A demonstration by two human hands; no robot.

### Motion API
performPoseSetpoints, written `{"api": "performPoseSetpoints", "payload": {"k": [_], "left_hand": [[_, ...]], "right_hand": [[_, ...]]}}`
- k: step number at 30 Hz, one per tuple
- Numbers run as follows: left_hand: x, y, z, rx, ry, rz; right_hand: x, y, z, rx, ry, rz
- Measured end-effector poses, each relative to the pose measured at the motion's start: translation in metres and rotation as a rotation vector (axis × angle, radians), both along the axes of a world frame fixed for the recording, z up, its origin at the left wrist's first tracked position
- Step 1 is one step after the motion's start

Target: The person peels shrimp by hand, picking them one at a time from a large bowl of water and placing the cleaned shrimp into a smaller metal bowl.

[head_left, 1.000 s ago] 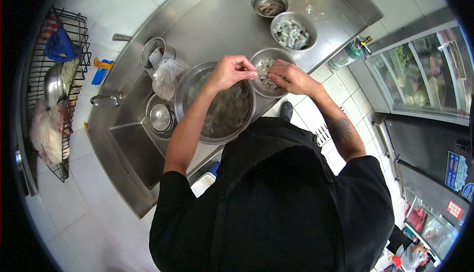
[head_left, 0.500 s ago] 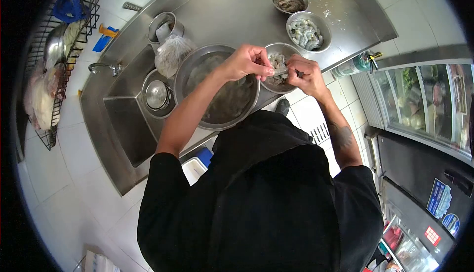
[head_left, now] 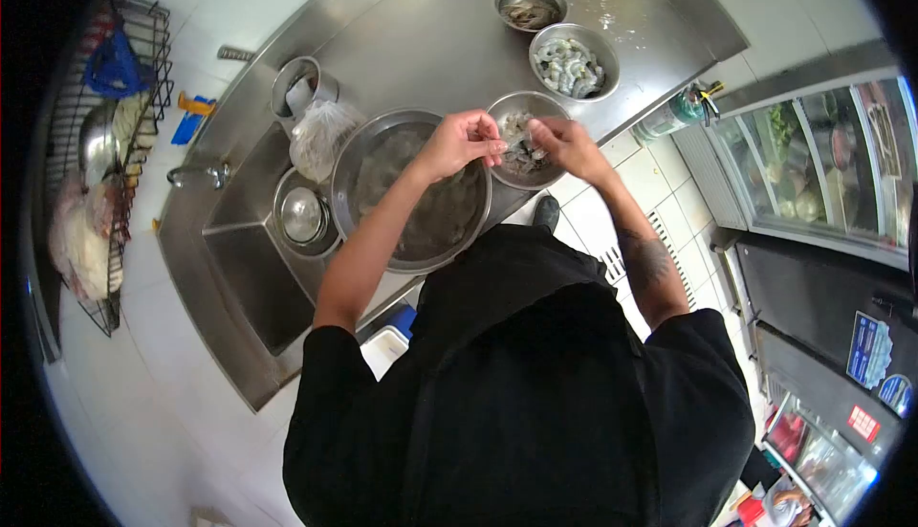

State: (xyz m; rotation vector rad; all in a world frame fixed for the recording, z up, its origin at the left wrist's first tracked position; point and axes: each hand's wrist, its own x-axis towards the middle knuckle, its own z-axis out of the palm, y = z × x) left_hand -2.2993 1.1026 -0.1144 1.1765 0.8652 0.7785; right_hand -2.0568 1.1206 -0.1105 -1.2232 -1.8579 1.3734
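Steel covers nearly everything in the head view: a long counter [head_left: 430, 30] with a sunken sink [head_left: 253, 269] at its left end. Both hands meet over the gap between two bowls. The left hand [head_left: 459, 144] and the right hand [head_left: 564, 144] each pinch closed on one small shrimp [head_left: 516, 149], held between the fingertips just above the small bowl [head_left: 526, 125]. That bowl sits right beside the big basin [head_left: 411, 192], likely so raw pieces can pass from one to the other with little reach. Farther along the counter, a bowl of pale peeled shrimp [head_left: 572, 63] and a dish of darker scraps [head_left: 529, 6] stand apart, seemingly sorted by kind. A knotted plastic bag [head_left: 320, 140] leans by the basin's left rim, and a wire rack [head_left: 96, 154] hangs on the tiled wall. Blue and red stickers show on the dark cabinet [head_left: 841, 326] at right, but their writing is too small to read.
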Motion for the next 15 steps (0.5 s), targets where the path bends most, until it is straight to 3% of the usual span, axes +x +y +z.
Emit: {"api": "performPoseSetpoints", "payload": {"k": [1, 5, 7, 8, 11, 15], "left_hand": [[0.006, 0.0, 0.0, 0.0, 0.002, -0.018], [0.017, -0.006, 0.002, 0.166, 0.097, 0.053], [0.016, -0.009, 0.012, 0.701, 0.56, -0.081], [0.023, -0.014, 0.02, 0.835, 0.647, -0.034], [0.032, -0.018, 0.025, 0.954, 0.72, 0.011], [0.035, -0.016, 0.033, 0.868, 0.769, -0.08]], "right_hand": [[-0.009, -0.004, 0.005, -0.241, 0.163, -0.02], [-0.017, -0.007, 0.012, -0.314, 0.218, -0.031], [-0.013, -0.001, 0.008, -0.39, 0.281, -0.034], [-0.012, 0.0, 0.006, -0.39, 0.286, -0.037], [-0.01, 0.003, 0.005, -0.518, 0.335, -0.042], [-0.009, 0.002, 0.011, -0.555, 0.33, -0.077]]}}
